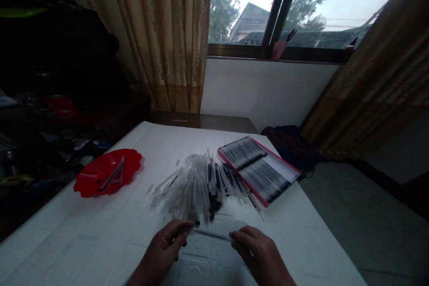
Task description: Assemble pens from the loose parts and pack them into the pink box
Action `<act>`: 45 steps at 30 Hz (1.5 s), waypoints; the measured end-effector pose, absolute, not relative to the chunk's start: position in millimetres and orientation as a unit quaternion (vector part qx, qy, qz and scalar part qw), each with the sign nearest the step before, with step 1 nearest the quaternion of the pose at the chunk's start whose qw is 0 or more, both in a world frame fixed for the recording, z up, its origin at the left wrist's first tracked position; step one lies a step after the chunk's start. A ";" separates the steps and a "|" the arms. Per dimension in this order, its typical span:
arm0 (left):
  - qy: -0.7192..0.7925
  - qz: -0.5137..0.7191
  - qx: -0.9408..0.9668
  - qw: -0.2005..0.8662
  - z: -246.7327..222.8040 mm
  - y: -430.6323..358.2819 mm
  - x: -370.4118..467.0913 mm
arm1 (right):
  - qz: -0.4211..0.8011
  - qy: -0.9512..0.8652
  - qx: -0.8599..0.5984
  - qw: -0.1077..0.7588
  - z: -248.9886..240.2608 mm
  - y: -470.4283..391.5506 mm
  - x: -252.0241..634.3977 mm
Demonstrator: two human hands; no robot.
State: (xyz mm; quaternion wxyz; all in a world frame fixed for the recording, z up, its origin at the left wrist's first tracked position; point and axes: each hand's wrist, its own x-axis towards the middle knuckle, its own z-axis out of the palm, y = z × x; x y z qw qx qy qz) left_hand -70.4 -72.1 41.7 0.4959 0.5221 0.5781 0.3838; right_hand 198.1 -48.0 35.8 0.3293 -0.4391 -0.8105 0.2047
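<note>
My left hand (169, 242) and my right hand (257, 250) are both closed, pinching opposite ends of a thin pen (212, 234). The pen lies roughly level between them, above the white table near its front edge; its ends are hidden by my fingers. Just beyond my hands spreads a loose pile of clear pen barrels (191, 183). Thin black pen parts (219, 178) lie along the pile's right side, and small black caps (214, 205) are heaped at its near end. A red-edged box (286, 170) to the right holds two rows of pens with black ends.
A red scalloped plate (85, 178) on the left holds a few clear tubes. Everything rests on a white-covered table (110, 237). Dark cloth (291, 147) lies past the table's far right corner. Cluttered shelves stand left, and a pink pen cup (279, 50) sits on the windowsill.
</note>
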 end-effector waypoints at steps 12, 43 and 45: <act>0.588 0.310 0.573 0.479 41.5 -72.7 -76.9 | 0.204 -0.827 -0.424 0.309 48.0 -44.1 199.3; 0.592 0.321 0.484 0.559 17.0 -52.4 -42.9 | 0.515 -0.563 -0.478 0.435 5.9 -38.1 199.5; 0.595 0.312 0.488 0.557 13.7 -51.9 -45.5 | 0.527 -0.552 -0.478 0.435 7.3 -37.8 199.8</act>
